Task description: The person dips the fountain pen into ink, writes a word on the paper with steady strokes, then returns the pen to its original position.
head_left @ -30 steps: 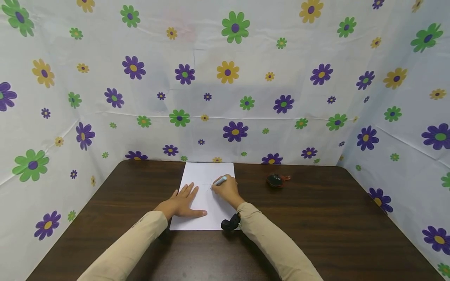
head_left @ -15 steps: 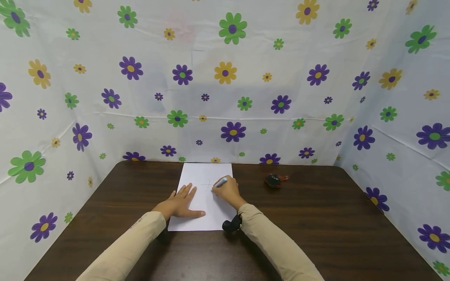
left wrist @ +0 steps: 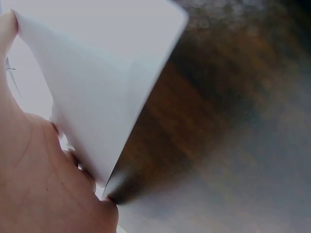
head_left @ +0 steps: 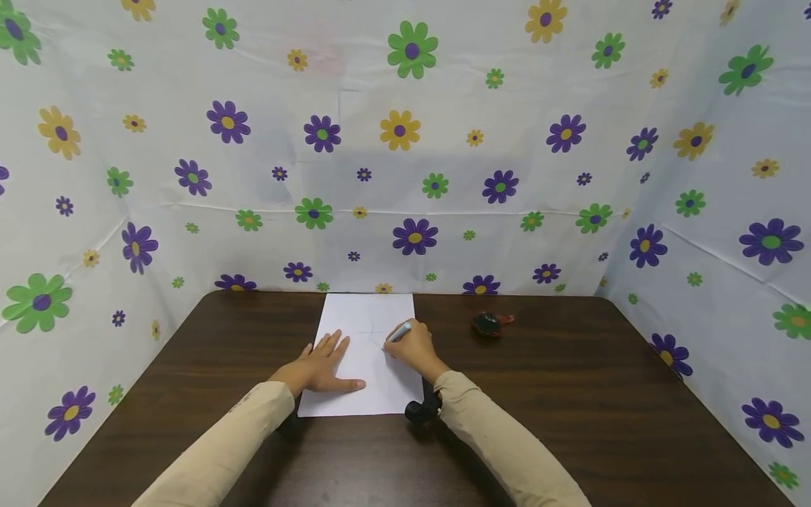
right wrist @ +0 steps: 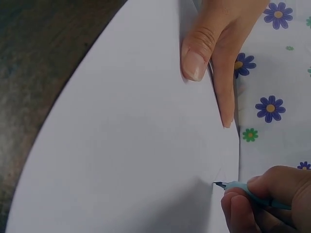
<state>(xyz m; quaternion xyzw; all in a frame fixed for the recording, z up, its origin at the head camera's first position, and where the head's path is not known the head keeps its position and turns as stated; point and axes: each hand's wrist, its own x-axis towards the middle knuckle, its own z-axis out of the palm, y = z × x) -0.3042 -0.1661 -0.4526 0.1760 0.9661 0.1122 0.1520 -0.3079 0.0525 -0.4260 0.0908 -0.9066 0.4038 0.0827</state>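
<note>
A white sheet of paper (head_left: 383, 384) lies on the dark wooden table. My left hand (head_left: 317, 369) rests on its left side with fingers straight and spread and the thumb pointing right. Between thumb and fingers my right hand (head_left: 415, 350) grips a light-blue pen (head_left: 399, 332). In the right wrist view, the dark tip of the pen (right wrist: 238, 188) touches the sheet. Faint thin lines (head_left: 372, 332) cross on the upper half of the paper, with fainter strokes below. The left wrist view shows the palm side of my left hand (left wrist: 43, 179) beside the sheet's edge.
A small dark, shiny object with a reddish end (head_left: 491, 324) lies right of the paper. The brown table (head_left: 570, 394) reaches back to a white, flower-printed cloth (head_left: 443, 148), which also hangs along both sides. A black device (head_left: 423, 410) is strapped at my right wrist.
My right hand has moved the pen tip slightly right and toward me across the paper, with a faint slanting stroke left behind it. My left hand stays in place; the head view has shifted slightly.
</note>
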